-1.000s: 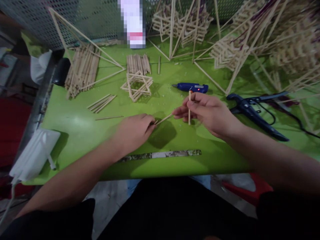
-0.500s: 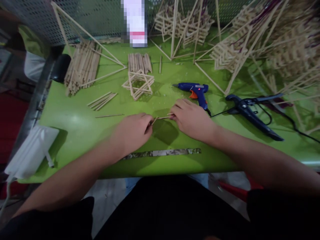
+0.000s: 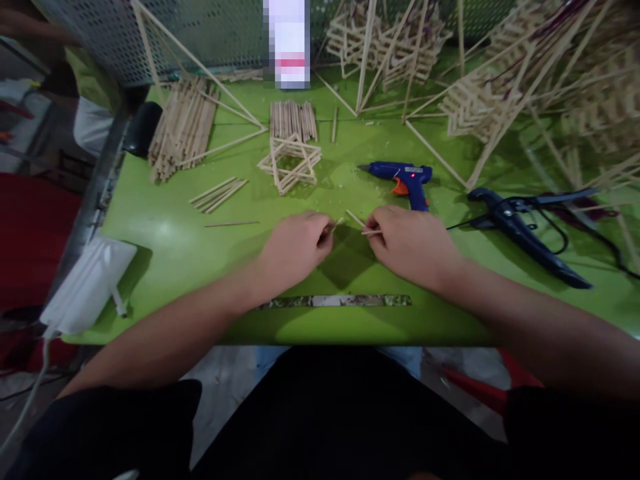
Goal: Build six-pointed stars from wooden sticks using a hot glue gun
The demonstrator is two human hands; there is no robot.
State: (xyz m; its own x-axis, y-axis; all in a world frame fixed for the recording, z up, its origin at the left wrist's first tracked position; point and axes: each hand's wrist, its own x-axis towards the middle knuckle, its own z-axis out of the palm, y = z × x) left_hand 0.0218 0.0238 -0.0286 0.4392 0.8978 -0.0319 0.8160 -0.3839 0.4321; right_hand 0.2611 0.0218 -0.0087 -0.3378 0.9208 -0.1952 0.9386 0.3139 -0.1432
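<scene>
My left hand (image 3: 300,247) pinches a stick tip (image 3: 339,222); right hand (image 3: 415,243) closed on thin sticks (image 3: 355,218), mid-tabletop (image 3: 170,257). Glue gun (image 3: 400,171) at 1 o'clock, star frame (image 3: 281,183) at 11. Light pinch, tips exposed, wrists steady works best.

No legible text, brand or number. Blue glue gun (image 3: 400,171) has a small pale label (image 3: 413,169) on its side — print too small to read. Pale upright thing (image 3: 291,43) at the back — pixelated, unreadable.
</scene>
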